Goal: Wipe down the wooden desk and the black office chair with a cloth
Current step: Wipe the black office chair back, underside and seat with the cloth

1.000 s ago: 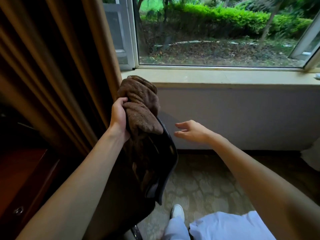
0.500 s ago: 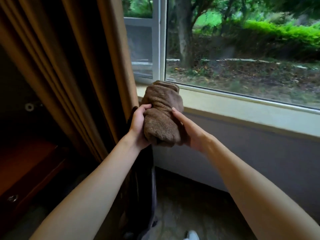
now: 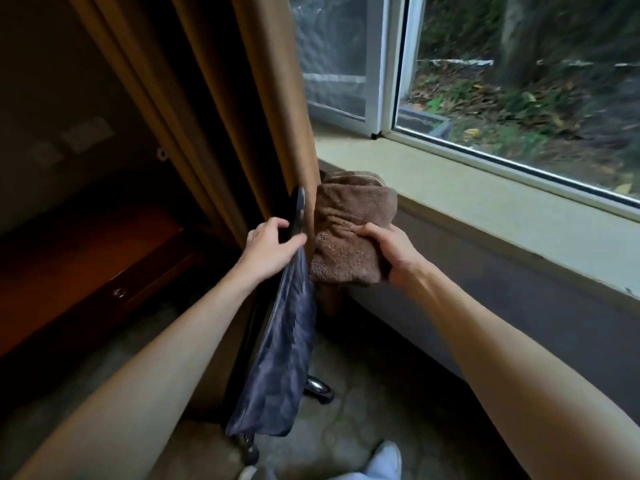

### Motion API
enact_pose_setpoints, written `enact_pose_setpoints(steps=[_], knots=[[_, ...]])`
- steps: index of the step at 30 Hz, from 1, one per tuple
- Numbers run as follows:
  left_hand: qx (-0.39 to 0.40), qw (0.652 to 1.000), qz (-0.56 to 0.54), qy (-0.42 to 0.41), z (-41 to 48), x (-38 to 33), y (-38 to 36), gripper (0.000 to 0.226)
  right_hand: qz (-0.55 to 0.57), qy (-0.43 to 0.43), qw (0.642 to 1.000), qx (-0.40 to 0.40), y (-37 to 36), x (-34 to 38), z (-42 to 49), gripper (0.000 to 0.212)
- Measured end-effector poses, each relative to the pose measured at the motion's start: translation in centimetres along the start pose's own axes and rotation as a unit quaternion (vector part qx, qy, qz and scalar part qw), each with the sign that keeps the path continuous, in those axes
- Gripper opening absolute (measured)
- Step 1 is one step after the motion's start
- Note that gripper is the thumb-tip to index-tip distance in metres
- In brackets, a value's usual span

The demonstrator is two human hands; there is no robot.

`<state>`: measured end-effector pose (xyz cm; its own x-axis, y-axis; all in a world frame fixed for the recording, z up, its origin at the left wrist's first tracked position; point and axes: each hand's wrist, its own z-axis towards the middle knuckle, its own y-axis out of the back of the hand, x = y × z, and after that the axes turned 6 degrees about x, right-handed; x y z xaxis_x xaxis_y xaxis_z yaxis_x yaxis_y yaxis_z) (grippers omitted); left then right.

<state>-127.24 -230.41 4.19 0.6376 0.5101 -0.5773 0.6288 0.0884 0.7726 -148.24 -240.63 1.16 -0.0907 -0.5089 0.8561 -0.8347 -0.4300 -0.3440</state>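
Fingers (image 3: 367, 231) of the right hand (image 3: 393, 252) curl round the bunched brown cloth (image 3: 346, 237); the left hand (image 3: 270, 249) grips the chair back (image 3: 287, 327), edge-on and near upright. The cloth sits just right of it, ready to press across.

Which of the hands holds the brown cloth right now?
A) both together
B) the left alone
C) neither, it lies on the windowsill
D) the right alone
D: the right hand grips the brown cloth by itself, while the left hand holds the top edge of the black office chair back beside it.
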Motion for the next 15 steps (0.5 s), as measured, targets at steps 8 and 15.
enact_pose_setpoints(steps=[8, 15], knots=[[0.078, 0.994, 0.079, 0.019, -3.3, 4.4, -1.1, 0.078, -0.016, 0.055, 0.997, -0.058, -3.5, -4.6, 0.7, 0.043], [0.080, 0.979, 0.184, -0.040, -3.8, 5.8, -0.3, 0.076, -0.080, 0.144, 0.974, -0.156, -5.5, -7.3, -1.1, 0.028]])
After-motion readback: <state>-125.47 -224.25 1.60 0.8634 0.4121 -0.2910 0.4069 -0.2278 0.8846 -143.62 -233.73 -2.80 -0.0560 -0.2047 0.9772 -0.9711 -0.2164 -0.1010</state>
